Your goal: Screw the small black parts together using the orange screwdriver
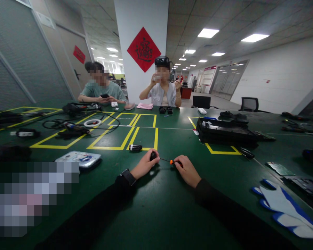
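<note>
My left hand [145,165] is closed around a small black part [153,156] resting on the green table [159,208]. My right hand [187,169] grips a small screwdriver with an orange handle [173,161]; its thin shaft points left and its tip meets the black part. Both forearms are in black sleeves, and a dark watch sits on my left wrist. A small black cylinder with a white end [135,147] lies just beyond my left hand.
A large black device [225,132] lies at the right, a phone-like gadget [79,159] at the left, white and blue gloves [287,208] at the near right. Cables and tools [73,126] spread across the far left. Two people sit across the table.
</note>
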Motion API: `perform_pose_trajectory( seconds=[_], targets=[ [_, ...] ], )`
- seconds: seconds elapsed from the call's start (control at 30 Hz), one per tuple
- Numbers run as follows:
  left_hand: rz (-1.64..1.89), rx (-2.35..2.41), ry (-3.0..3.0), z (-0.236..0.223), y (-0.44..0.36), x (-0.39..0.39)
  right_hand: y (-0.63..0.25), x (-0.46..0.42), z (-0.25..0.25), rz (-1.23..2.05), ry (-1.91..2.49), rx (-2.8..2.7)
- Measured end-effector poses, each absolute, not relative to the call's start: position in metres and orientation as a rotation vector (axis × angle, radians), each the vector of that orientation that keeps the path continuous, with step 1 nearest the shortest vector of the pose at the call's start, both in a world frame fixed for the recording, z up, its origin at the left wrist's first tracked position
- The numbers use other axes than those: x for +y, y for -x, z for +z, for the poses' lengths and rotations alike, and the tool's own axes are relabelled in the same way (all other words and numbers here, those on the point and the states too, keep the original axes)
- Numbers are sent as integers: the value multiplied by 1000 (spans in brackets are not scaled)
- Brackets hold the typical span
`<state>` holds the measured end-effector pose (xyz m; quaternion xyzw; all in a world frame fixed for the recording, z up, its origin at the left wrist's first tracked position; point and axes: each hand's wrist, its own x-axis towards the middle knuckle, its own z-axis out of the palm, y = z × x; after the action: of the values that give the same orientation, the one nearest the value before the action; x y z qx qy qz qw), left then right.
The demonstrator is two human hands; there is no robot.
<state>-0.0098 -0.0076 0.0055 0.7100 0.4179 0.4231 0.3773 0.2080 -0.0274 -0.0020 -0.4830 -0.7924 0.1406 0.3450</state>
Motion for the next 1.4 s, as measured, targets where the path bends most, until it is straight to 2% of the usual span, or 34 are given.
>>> perform_pose_trajectory(
  seconds=[0.3,0.57,1.4],
  targets=[
    [1082,1055,-1799,4,10,-7,-207,-31,-1,459,1218,-2006],
    [1084,1053,-1778,3,10,-7,-208,-27,-3,333,1258,-2068],
    [1095,1053,-1811,-1,11,-3,-208,-29,-3,404,1232,-2022]
  ],
)
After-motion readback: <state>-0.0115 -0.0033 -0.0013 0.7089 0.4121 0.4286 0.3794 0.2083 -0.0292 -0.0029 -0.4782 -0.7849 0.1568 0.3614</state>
